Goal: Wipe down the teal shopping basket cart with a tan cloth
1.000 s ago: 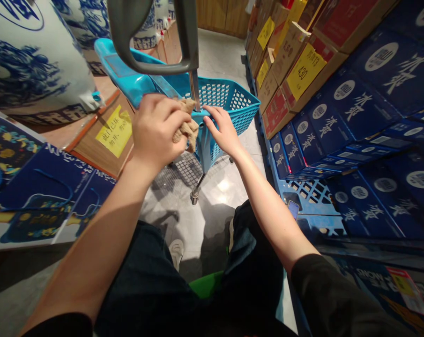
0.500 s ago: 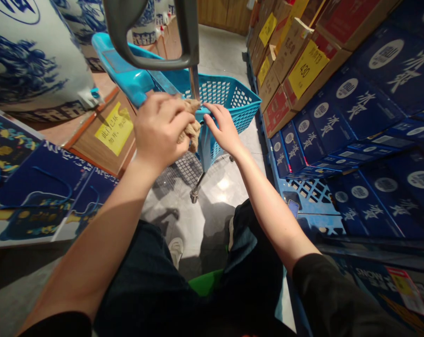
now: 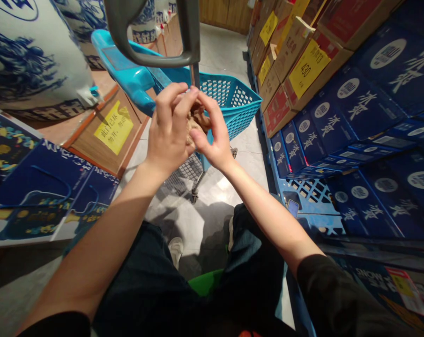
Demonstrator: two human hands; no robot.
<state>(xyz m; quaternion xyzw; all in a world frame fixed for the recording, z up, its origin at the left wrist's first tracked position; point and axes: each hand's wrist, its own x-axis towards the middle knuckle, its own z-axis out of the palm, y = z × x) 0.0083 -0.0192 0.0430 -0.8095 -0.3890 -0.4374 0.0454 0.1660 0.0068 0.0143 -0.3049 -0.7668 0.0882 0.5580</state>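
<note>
Cloth (image 3: 198, 120), tan and crumpled, is bunched by the blue cart (image 3: 247, 106)'s near edge, our left hand (image 3: 171, 128) and right hand (image 3: 217, 135) curled around it; whether it touches there, we cannot tell. Grey floor (image 3: 250, 157) runs between stacked blue cartons (image 3: 352, 100) and a wooden cabinet (image 3: 83, 137).

Between the left hand (image 3: 169, 128) and right hand (image 3: 216, 135), the cloth (image 3: 195, 124) looks rough and matt. Just beyond them, the basket (image 3: 241, 110) is smooth, shiny plastic. Left of the left hand, the jar (image 3: 25, 70) looks glossy, the notice (image 3: 113, 128) matt paper.
</note>
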